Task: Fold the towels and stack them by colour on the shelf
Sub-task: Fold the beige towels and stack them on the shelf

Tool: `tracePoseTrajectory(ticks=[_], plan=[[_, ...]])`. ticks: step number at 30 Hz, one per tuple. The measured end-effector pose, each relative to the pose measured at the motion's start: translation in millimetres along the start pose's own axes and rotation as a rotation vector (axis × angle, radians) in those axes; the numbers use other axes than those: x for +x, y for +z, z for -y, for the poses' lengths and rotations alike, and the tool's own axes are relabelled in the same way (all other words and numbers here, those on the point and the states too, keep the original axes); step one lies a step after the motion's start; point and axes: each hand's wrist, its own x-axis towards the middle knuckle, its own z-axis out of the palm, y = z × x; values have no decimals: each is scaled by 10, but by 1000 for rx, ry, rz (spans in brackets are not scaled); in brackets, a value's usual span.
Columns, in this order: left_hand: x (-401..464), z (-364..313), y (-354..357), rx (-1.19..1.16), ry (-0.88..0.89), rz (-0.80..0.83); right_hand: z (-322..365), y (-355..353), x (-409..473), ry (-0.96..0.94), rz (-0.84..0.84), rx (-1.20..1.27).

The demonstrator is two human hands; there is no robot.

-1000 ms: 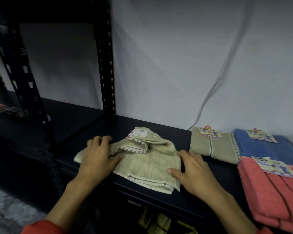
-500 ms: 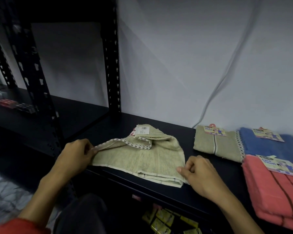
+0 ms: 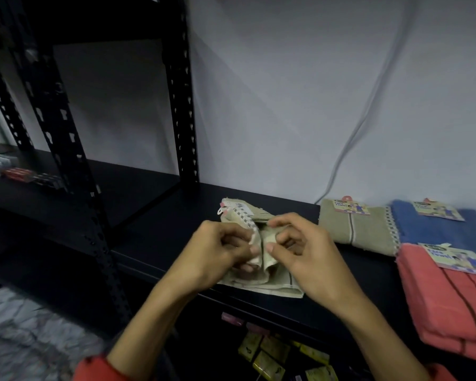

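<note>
Beige towel [image 3: 261, 281] bunched between both hands; checked trim upturned

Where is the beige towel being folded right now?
In the head view, the beige towel sits at the shelf's front edge, centre frame, bunched between the left hand and right hand, left of the folded beige towel.

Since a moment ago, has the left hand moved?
Yes. The left hand has come in toward the right hand, away from the black shelf post, bunching the beige towel.
</note>
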Motion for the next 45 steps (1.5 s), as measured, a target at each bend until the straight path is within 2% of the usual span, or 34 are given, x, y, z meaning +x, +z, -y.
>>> tracePoseTrajectory(ticks=[4, 9, 15, 19, 25, 27, 29, 30, 32, 33, 34, 36, 38, 39, 42, 45], plan=[[14, 74, 206, -115, -42, -75, -19, 22, -136, 22, -78, 38], [-7, 93, 317, -261, -84, -12, -97, -136, -280, 17, -12, 106], [24, 114, 400, -288, -142, 26, -179, -146, -480, -10, 63, 115], [34, 80, 520, -331, -168, 27, -276, -126, -540, -72, -69, -58], [89, 11, 489, -228, -200, 227, -499, -225, -579, -181, -207, -156], [104, -54, 421, -163, -135, 228, -549, -265, -587, -198, -236, -174], [158, -159, 319, -42, -7, 108, -573, -300, -583, -230, -247, -182], [223, -203, 260, 93, 78, 1, -582, -318, -577, -244, -244, -185], [440, -254, 95, 507, 275, -229, -595, -344, -571, -255, -230, -202], [565, -265, 15, 703, 327, -245, -597, -355, -572, -253, -221, -212], [686, -261, -49, 856, 314, -160, -602, -360, -570, -247, -209, -222], [883, -226, -117, 1034, 180, 138, -616, -374, -572, -237, -161, -256], [982, -145, -113, 1095, 51, 318, -645, -397, -580, -235, -79, -308], [1007, -83, -104, 1087, 45, 326, -659, -411, -593, -238, -36, -332], [1037, 73, -103, 1020, 143, 220, -658, -431, -629, -232, 31, -377], [1019, 103, -144, 939, 223, 103, -630, -436, -655, -160, 18, -336]])
